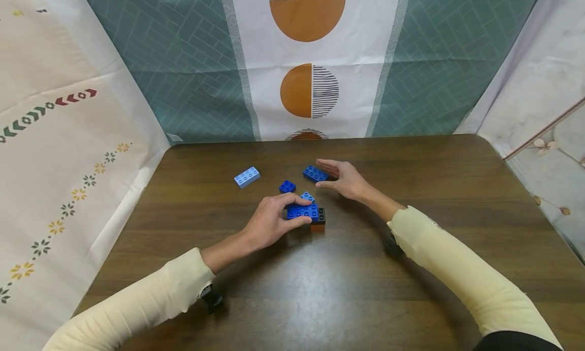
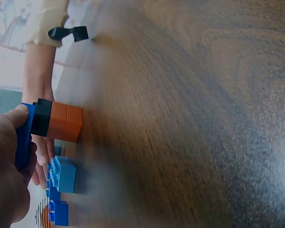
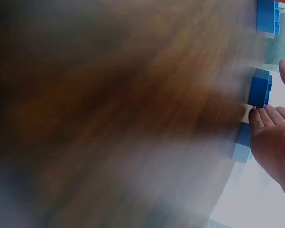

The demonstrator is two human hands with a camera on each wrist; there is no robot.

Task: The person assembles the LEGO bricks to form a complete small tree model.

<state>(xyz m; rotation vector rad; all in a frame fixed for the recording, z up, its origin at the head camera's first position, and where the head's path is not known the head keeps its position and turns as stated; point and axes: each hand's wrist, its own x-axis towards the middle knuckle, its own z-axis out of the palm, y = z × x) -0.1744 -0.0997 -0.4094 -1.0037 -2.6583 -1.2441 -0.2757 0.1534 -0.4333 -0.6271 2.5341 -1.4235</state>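
Note:
My left hand (image 1: 273, 220) pinches a blue brick (image 1: 302, 212) between thumb and fingers. It sits against the top of a small stack, a black brick (image 2: 41, 117) over orange bricks (image 2: 65, 121); whether it is pressed fully on, I cannot tell. My right hand (image 1: 346, 180) is beside a dark blue brick (image 1: 315, 173) at the back, thumb and fingers spread apart. Whether its fingertips touch that brick is unclear. Just behind the stack lies a lighter blue brick (image 1: 307, 196), partly hidden by the left hand. A small square dark blue brick (image 1: 287, 186) lies beyond it.
A pale blue brick (image 1: 247, 177) lies apart at the back left of the brown wooden table (image 1: 219, 158). A patterned cloth (image 1: 205, 87) hangs behind the far edge, with other cloths at both sides. Dark wrist cameras sit below both sleeves.

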